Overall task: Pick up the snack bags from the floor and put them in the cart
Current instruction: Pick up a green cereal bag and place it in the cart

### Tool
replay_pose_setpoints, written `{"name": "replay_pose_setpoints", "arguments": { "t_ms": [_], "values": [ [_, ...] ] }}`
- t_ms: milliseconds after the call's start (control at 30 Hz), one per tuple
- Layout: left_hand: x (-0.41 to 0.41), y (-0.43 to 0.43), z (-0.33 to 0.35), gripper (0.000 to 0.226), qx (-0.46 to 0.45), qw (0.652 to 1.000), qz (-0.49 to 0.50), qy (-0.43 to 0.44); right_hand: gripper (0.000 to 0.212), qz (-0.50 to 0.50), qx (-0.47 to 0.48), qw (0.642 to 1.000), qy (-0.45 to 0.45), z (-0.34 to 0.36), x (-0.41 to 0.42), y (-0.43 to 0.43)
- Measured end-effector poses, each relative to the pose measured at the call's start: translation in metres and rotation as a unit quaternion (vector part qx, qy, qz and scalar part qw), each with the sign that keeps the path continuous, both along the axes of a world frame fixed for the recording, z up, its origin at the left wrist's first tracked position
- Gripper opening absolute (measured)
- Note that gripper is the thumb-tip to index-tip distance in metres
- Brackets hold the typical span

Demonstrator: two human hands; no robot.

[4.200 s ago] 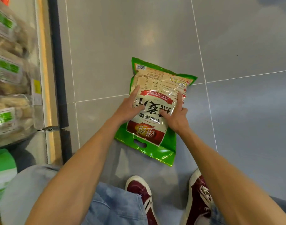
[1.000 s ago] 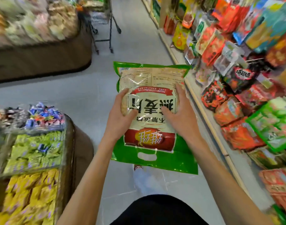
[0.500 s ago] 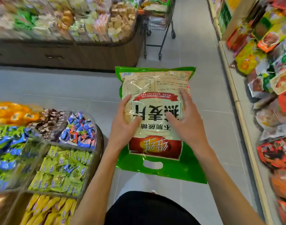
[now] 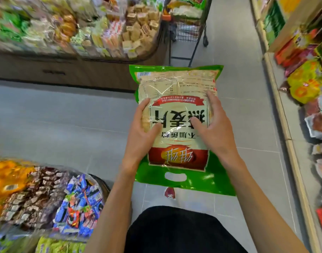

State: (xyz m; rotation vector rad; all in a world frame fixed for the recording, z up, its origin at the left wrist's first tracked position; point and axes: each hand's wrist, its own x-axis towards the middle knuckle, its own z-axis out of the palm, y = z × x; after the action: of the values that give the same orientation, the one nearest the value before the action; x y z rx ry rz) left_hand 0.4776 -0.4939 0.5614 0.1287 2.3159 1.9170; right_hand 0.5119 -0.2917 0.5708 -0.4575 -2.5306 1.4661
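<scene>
While held above the grey tiled floor (image 4: 65, 115) at frame centre, one green-bordered plastic snack bag (image 4: 176, 84) runs lengthwise up the frame. Handle cut-out nearest the person, barcode end toward one black wire cart (image 4: 187, 31), top centre. Left hand (image 4: 142, 136) grips its left edge, right hand (image 4: 216, 130) its right; both thumbs on the front.

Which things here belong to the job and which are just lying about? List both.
Job: green snack bag, held by left hand and right hand; cart ahead.
Lying about: candy bins; biscuit display; shelf packets.
</scene>
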Motion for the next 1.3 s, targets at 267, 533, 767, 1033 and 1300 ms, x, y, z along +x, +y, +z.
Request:
{"name": "replay_pose_setpoints", "arguments": {
  "t_ms": [267, 533, 767, 1033, 1300],
  "values": [
    [-0.155, 0.04, 0.002, 0.07, -0.032, 0.999, -0.003, 0.01, 0.075, -0.019, -0.03, 0.999, 0.022, -0.014, -0.149, 0.042],
    [-0.327, 0.111, -0.009, 0.069, -0.024, 1.0, -0.005, -0.004, 0.076, -0.006, -0.044, 0.999, 0.013, -0.024, -0.323, 0.113],
    [-0.473, 0.167, -0.012, 0.07, -0.025, 0.999, 0.018, -0.026, 0.076, 0.038, -0.025, 0.999, -0.005, -0.022, -0.48, 0.175],
    [-0.631, 0.199, -0.025, 0.07, -0.043, 0.998, 0.019, -0.04, 0.077, 0.029, -0.047, 0.998, -0.019, -0.034, -0.634, 0.208],
    [-0.832, 0.219, -0.039, 0.07, -0.067, 0.997, -0.021, -0.034, 0.077, -0.003, -0.054, 0.998, -0.034, -0.043, -0.818, 0.227]
  ]
}}
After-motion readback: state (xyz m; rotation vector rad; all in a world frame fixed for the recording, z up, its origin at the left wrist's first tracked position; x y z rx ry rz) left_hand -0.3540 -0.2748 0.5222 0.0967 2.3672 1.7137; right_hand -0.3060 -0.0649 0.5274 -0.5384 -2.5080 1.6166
